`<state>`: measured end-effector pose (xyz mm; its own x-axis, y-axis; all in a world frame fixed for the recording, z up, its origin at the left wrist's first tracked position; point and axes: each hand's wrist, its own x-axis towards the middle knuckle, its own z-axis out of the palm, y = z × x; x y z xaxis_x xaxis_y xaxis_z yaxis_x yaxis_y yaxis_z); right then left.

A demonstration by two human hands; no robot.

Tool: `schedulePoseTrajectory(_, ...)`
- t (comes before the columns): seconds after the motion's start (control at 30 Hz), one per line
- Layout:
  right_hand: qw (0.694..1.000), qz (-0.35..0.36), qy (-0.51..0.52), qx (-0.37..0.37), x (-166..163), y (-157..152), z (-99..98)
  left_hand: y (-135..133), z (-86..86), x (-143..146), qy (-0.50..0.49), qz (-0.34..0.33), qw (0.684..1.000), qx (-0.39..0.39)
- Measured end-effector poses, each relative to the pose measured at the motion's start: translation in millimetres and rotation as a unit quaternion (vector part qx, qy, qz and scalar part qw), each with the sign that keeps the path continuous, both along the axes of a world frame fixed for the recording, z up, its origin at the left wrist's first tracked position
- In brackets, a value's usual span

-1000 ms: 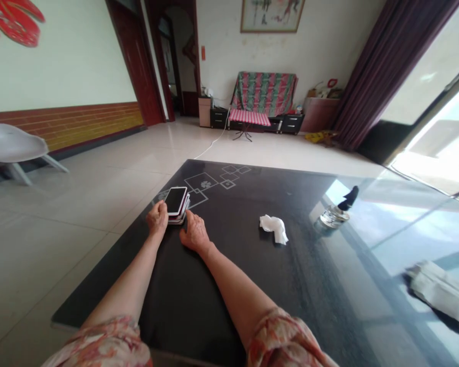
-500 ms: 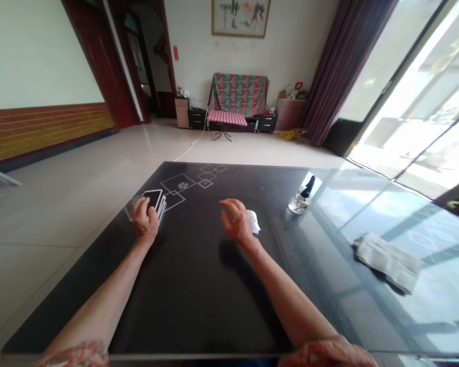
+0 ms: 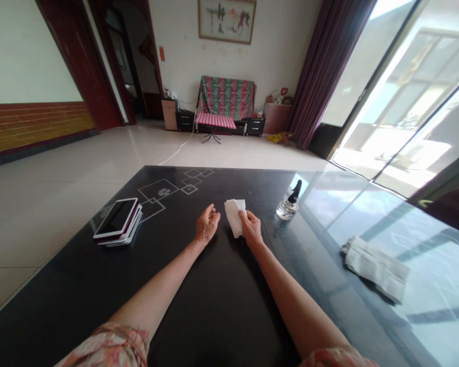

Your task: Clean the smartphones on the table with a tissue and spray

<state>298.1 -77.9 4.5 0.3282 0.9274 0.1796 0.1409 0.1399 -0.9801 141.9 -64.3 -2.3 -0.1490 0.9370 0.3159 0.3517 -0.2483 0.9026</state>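
A folded white tissue (image 3: 234, 216) hangs from my right hand (image 3: 252, 228), pinched between thumb and fingers above the dark glossy table (image 3: 202, 316). Just left of the tissue, my left hand (image 3: 207, 224) hovers with its fingers curled together and nothing visible in them; a small gap separates it from the tissue. Over on the left lies a stack of tablets (image 3: 118, 224), the top one white-framed with a dark screen. No hand touches the stack. To the right of my right hand stands a clear spray bottle (image 3: 288, 208) with a black nozzle.
A folded grey cloth (image 3: 377, 267) lies on the right part of the table. Beyond the far edge, a small table with a striped pink cover (image 3: 214, 120) stands before a draped object (image 3: 227, 97). Bright glass doors (image 3: 401, 112) are at the right.
My left hand has left the tablet stack and moved right, toward the tissue. The white tissue, earlier partly hidden behind my right hand, is now held up in it. The view has shifted slightly right.
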Motion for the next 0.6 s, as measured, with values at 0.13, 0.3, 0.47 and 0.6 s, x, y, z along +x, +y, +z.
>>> schedulePoseTrajectory(0.13,0.988,0.067,0.138,0.009,-16.0,9.5,0.8,0.9,1.2,-2.9,-0.109,-0.063,0.991,-0.037)
schedulePoseTrajectory(0.3,0.985,0.113,0.132,0.002,-24.7,2.7,-3.6,4.5,-2.7,-9.7,-0.185,-0.132,0.971,-0.075)
schedulePoseTrajectory(0.47,0.978,0.13,0.164,-0.024,-17.3,4.9,-4.1,10.2,-7.7,-11.4,-0.206,-0.133,0.965,-0.096)
schedulePoseTrajectory(0.6,0.987,0.039,0.157,0.018,-14.8,9.2,-6.4,10.3,-7.5,-10.2,-0.218,-0.122,0.964,-0.092)
